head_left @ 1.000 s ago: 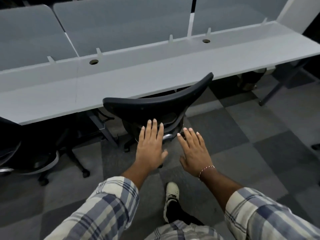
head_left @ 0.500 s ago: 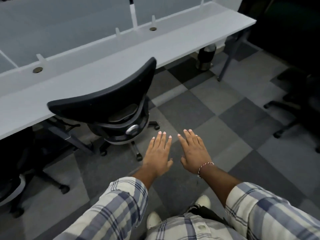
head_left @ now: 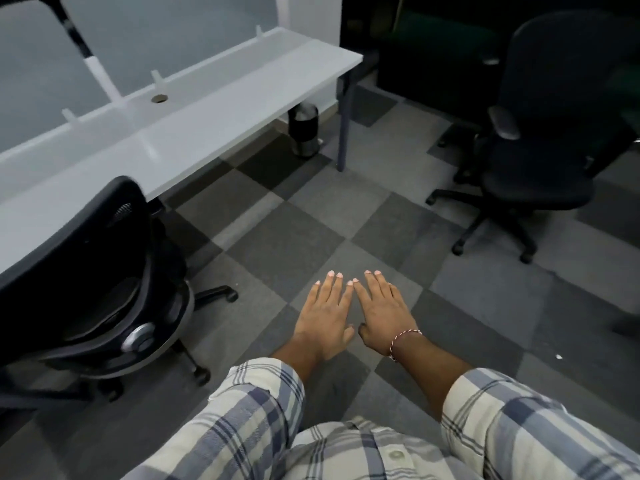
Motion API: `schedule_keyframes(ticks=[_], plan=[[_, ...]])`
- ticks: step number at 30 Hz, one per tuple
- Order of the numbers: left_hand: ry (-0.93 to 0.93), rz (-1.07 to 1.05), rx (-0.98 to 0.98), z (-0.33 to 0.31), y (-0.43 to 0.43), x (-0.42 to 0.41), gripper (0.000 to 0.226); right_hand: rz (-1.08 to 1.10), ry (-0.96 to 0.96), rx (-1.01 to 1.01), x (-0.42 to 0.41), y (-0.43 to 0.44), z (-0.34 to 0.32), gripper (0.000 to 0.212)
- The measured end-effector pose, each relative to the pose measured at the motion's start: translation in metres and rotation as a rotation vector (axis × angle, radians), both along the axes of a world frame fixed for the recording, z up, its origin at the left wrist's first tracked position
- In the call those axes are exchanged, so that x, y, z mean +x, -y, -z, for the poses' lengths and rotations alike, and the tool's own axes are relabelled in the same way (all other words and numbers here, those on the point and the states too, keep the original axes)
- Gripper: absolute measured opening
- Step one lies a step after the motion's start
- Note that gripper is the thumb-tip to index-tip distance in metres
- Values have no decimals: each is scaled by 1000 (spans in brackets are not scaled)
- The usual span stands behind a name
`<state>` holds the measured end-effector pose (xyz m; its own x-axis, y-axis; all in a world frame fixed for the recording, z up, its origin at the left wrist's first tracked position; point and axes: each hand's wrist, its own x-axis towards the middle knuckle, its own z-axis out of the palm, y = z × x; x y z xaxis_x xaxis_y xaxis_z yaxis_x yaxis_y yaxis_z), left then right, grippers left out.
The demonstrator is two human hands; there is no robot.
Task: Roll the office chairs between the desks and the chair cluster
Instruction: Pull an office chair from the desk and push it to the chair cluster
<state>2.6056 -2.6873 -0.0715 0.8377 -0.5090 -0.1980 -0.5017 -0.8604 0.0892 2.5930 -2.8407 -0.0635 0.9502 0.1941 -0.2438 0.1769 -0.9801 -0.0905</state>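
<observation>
At the white desk (head_left: 207, 109), a mesh chair (head_left: 86, 271) looks parked. Left hand (head_left: 323, 317) and right hand (head_left: 384, 313) hover flat, holding nothing; the dark armchair (head_left: 535, 181) opposite likely comes next.

Your left hand (head_left: 323, 318) and right hand (head_left: 384, 313) hover side by side over the checkered carpet tiles (head_left: 287, 244), palms down, fingers straight, holding nothing. A thread bracelet (head_left: 403, 339) circles your right wrist. A black mesh-back office chair (head_left: 86, 271) stands at your left, just beside the white desk (head_left: 207, 109). A black office armchair (head_left: 540, 161) stands well apart at your right. A dark bin (head_left: 304, 129) sits under the desk's end.
</observation>
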Motion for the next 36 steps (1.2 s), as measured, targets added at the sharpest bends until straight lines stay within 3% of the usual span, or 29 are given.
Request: schedule_keyframes(ticks=[14, 27, 36], plan=[[27, 267, -7, -4, 164, 142, 82, 333, 22, -34, 94, 157, -5, 91], [110, 510, -2, -24, 262, 375, 82, 533, 62, -25, 292, 244, -19, 93], [124, 543, -12, -26, 331, 494, 80, 605, 94, -53, 404, 308, -29, 92]])
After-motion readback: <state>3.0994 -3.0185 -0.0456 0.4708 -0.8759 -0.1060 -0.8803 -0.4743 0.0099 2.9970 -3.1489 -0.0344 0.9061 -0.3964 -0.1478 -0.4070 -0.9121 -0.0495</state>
